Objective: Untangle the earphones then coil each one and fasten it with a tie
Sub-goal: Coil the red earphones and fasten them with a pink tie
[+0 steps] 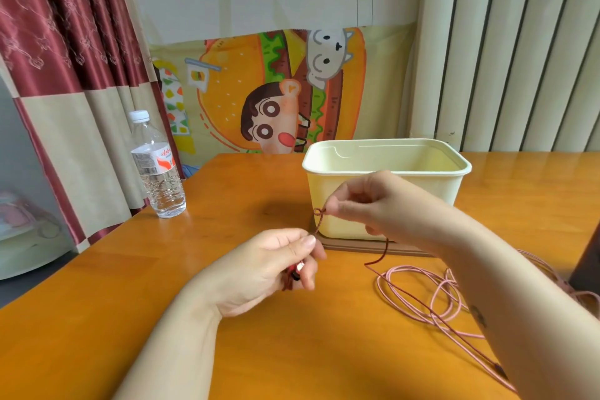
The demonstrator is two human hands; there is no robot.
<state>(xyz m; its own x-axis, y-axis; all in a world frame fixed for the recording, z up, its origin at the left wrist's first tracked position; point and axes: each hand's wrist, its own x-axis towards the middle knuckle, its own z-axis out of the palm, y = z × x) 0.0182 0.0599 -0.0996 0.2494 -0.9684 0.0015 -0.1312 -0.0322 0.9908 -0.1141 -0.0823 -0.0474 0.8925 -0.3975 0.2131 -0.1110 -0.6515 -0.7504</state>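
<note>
Hands meet over the middle of the glossy orange wooden table [227,351], both busy with the dark red braided earphone cord [318,223]. Your right hand [373,204] is raised in front of the cream plastic tub [386,172], thumb and forefinger pinched on a small loop in that cord. Your left hand [272,263] sits lower and nearer you, fingers curled shut around the cord's lower stretch and a small red and silver earbud piece [298,269] showing under the fingers. From your right hand the dark cord drops to the tabletop and runs toward the near right edge, crossing the pink braided earphone cord [422,295], which lies in loose loops on the right side, partly under your right forearm. A clear plastic water bottle [157,169] stands upright near the table's far left corner.
</note>
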